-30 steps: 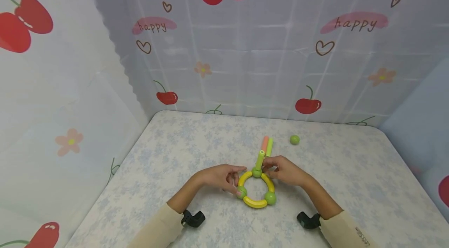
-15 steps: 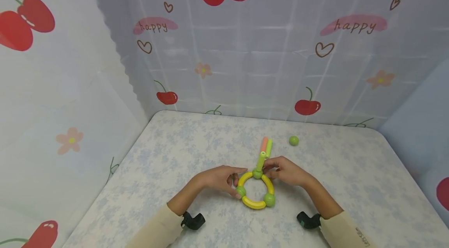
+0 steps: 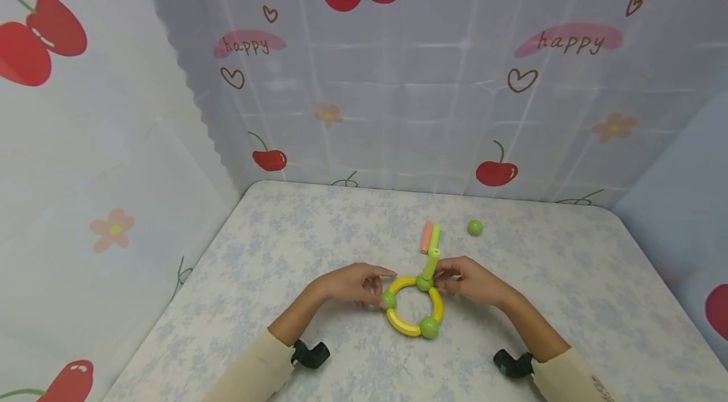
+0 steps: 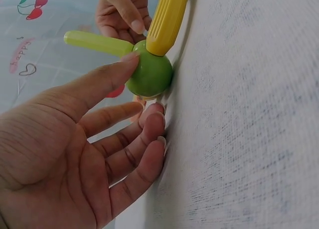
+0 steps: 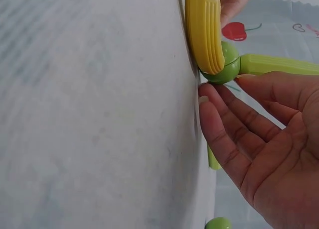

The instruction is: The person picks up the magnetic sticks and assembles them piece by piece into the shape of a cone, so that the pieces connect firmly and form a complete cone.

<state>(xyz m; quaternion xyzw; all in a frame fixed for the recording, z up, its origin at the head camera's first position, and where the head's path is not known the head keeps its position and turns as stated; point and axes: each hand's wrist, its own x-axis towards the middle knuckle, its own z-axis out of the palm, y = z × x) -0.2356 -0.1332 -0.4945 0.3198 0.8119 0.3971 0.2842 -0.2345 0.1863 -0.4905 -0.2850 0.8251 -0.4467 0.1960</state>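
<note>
A toy ring of yellow curved rods (image 3: pixel 405 324) and green balls lies on the table. From its far ball (image 3: pixel 424 282) a light green stick (image 3: pixel 431 265) stands up, tilted a little right. My left hand (image 3: pixel 351 283) holds the ring's left ball (image 4: pixel 150 74) between thumb and fingers, the thumb on its upper side. At the far ball, my right hand (image 3: pixel 474 280) has its thumb (image 5: pixel 269 84) by the stick's base and its fingers under the ball, pinching there. The right fingers partly hide that ball in the head view.
Behind the ring lie an orange stick (image 3: pixel 426 237) and another light green stick (image 3: pixel 435 237). A loose green ball (image 3: pixel 474 227) sits farther back to the right. The floral-patterned table (image 3: pixel 318 219) meets a cherry-print curtain (image 3: pixel 398 105) at its far edge.
The ring has turned clockwise: its left ball moved away from me, the far ball with its stick went right, and the near ball went left. Both hands stay on the ring.
</note>
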